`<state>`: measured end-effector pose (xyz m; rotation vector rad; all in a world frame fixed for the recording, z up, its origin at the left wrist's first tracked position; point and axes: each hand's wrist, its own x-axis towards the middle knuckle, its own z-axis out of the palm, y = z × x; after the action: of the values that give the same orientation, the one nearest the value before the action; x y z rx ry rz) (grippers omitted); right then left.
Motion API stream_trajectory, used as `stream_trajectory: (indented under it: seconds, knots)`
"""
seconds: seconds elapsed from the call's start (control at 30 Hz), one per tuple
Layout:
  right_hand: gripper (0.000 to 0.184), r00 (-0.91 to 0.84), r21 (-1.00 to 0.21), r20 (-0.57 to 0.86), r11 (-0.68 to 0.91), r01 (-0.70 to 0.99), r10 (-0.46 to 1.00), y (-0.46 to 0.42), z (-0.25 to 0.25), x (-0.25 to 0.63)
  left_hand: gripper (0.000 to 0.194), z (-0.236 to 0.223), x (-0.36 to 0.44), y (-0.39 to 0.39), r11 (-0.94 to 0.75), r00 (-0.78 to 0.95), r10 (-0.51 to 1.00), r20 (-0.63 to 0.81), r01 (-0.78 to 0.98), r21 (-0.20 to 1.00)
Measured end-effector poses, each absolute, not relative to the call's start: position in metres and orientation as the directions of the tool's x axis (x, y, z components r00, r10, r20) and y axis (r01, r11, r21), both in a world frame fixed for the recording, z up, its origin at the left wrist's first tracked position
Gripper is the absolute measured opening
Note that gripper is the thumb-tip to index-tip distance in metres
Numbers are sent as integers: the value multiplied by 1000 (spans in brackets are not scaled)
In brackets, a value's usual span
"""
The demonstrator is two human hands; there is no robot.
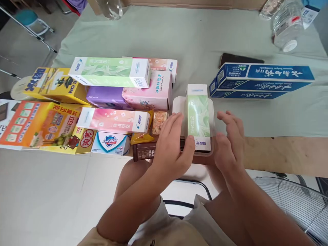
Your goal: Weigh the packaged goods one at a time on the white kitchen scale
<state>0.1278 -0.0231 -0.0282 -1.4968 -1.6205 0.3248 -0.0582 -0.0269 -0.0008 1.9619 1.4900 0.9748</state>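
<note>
A green-and-white toothpaste box (pixel 198 114) lies lengthwise on a white plastic tray (pixel 179 104) at the table's front edge. My left hand (pixel 171 145) is over the tray's left side, fingers stretched out and thumb apart, near the toothpaste box. On the tray's other side is my right hand (pixel 230 141), its fingers loosely bent and apart, holding nothing. Whether either hand touches the tray is hard to see. Partly under my left hand are a dark brown box (pixel 143 151) and a small clear-wrapped snack (pixel 159 122).
To the left, several boxes are crowded together, with another green toothpaste box (pixel 110 71), a pink toothpaste box (pixel 114 119) and a Safeguard soap box (pixel 110 142). Blue toothpaste boxes (pixel 261 80) stand right, before a dark flat object (pixel 241 59). A clear bottle (pixel 288 25) lies behind.
</note>
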Motion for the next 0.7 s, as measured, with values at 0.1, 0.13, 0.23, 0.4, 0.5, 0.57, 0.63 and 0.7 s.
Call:
stream_trajectory:
  seconds: [0.1, 0.13, 0.23, 0.4, 0.5, 0.57, 0.63, 0.7]
  knots:
    - [47, 113, -691, 433, 249, 679, 894, -22, -33, 135, 53, -5, -57, -24, -320, 162, 946, 281, 609, 726]
    - [47, 113, -693, 420, 238, 681, 900, -22, -33, 136, 53, -6, -56, -24, -322, 156, 945, 289, 613, 721]
    - [49, 123, -704, 376, 197, 682, 918, -21, -33, 137, 53, -7, -54, -22, -324, 143, 942, 303, 625, 711]
    - [50, 66, -723, 344, 219, 655, 936, -25, -34, 133, 52, -7, -53, -22, -323, 184, 946, 266, 577, 751]
    - [56, -25, -737, 290, 240, 631, 957, -32, -36, 129, 51, -8, -50, -24, -352, 210, 936, 284, 508, 786]
    - [63, -33, -770, 243, 214, 601, 969, -36, -35, 125, 53, -8, -47, -28, -398, 208, 918, 339, 474, 785]
    - [68, -26, -820, 213, 194, 538, 977, -39, -32, 120, 55, -6, -44, -33, -459, 193, 888, 418, 445, 769]
    - [70, -11, -868, 238, 218, 446, 971, -41, -26, 113, 54, -3, -42, -39, -507, 164, 859, 485, 405, 761]
